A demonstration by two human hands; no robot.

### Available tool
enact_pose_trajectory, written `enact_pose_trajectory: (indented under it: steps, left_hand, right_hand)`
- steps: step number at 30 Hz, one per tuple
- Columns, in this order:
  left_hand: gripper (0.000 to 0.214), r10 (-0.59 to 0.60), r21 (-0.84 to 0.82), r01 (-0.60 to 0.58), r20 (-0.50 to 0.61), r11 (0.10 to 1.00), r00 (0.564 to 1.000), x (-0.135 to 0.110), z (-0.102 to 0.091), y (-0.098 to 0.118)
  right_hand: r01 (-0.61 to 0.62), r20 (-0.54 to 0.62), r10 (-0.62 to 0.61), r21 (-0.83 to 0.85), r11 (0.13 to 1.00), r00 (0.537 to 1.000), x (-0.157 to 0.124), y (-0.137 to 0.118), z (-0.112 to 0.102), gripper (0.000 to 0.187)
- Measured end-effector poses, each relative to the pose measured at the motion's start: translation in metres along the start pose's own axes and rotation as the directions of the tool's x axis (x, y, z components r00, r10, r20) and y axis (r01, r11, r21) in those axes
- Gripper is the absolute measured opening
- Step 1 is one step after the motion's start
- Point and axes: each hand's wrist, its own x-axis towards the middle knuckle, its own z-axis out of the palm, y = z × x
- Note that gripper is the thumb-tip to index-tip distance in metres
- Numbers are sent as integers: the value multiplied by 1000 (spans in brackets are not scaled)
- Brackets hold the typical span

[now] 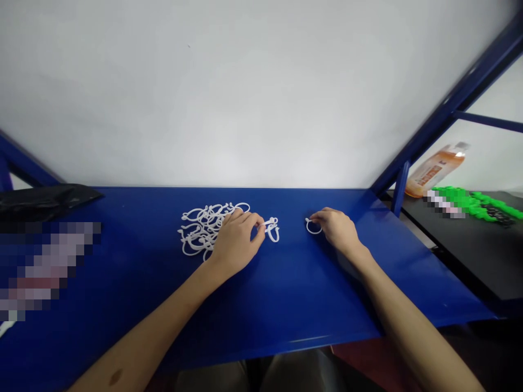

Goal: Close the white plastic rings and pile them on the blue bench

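A loose pile of white plastic rings point(200, 231), open loops with small knobbed ends, lies left of centre on the blue table. My left hand point(237, 237) rests over the right side of the pile and hides part of it. Its thumb and forefinger are pinched on a white ring point(269, 222), while another white ring point(274, 235) shows just past the fingertips. Further right, my right hand point(337, 228) pinches one more white ring point(314, 232) between thumb and fingers, at or close to the tabletop.
The blue table point(286, 294) meets a pale wall point(253, 98) behind. A black plastic bag point(44, 198) lies at the far left. To the right, past a blue frame post point(400, 188), a bottle with orange contents point(437, 169) and green pieces point(469, 201) sit on a dark surface.
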Motion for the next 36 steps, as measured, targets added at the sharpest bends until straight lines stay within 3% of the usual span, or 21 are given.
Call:
enact_pose_trajectory:
  steps: [4, 7, 9, 11, 13, 15, 19, 23, 27, 36]
  left_hand:
    - [11, -104, -165, 97, -30, 981, 994, 4, -9, 5]
    - [14, -220, -341, 220, 40, 914, 975, 6, -15, 7]
    - [17, -275, -442, 300, 121, 846, 954, 6, -15, 7]
    - [18, -283, -522, 350, 206, 778, 937, 5, -12, 7]
    - [19, -254, -575, 377, 285, 726, 924, 4, -9, 7]
    - [19, -217, -577, 366, 313, 730, 925, 3, -7, 7]
    - [13, -194, -420, 280, 235, 864, 952, 2, -5, 8]
    - [25, -76, -33, 79, 76, 996, 994, 0, 4, 4]
    - [23, 30, 183, -41, 62, 982, 998, -3, 12, 1]
    - [20, 26, 255, -66, 157, 965, 987, -5, 12, -4]
  right_hand:
    - [46, -86, -46, 2, 999, 995, 0, -2, 1, 24]
    - [199, -154, -170, 200, 959, 973, -5, -18, 1, 26]
    - [313, -144, -278, 377, 872, 950, -13, -36, 3, 29]
    - [348, -102, -345, 503, 791, 933, -23, -54, 7, 33]
    - [321, -58, -348, 552, 770, 936, -31, -68, 12, 27]
    - [301, -35, -341, 561, 772, 940, -34, -73, 16, 19]
    - [257, -61, -280, 614, 746, 958, -29, -65, 16, 18]
    - [218, -176, -133, 671, 709, 975, -24, -59, 8, 21]
    - [231, -236, -101, 629, 743, 967, -24, -61, 8, 22]
    - [240, -286, -79, 587, 773, 955, -23, -59, 10, 23]
